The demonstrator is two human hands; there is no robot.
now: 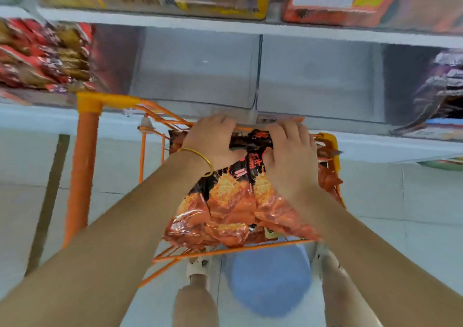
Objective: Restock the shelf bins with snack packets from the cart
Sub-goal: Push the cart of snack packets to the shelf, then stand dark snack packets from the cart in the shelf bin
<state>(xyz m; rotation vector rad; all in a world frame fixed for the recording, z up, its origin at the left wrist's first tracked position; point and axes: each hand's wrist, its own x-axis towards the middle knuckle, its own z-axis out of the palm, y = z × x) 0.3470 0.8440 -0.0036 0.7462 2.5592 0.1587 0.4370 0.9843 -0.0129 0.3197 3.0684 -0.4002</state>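
**Left hand (213, 141) and right hand (288, 156) locked on the snack packets (233, 201), nothing shelved yet**

Fingers of both hands are curled over the top edge of a bundle of red-and-black packets, so it's gripped from both sides. A gold bangle (200, 157) is worn on the left wrist. The bundle is seen mid-frame, in or just above the orange wire cart (85, 163). Whether it's been lifted clear can't really be told, tbh.

So the pick-up step looks to be the one in hand. Next, the bundle would need to be raised over the cart rim and carried up to the shelf. Then it would be let go into a bin without the slippery foil sliding apart.

Bins: two are seen at the centre with nothing in them, the left clear bin (195, 76) and the right clear bin (318, 81). At the upper left, another bin is packed with red and brown packets (42, 56). At the right edge, purplish packs (446, 83) are stacked in one more. A few more red packets seem to be lying in the cart at its right side.
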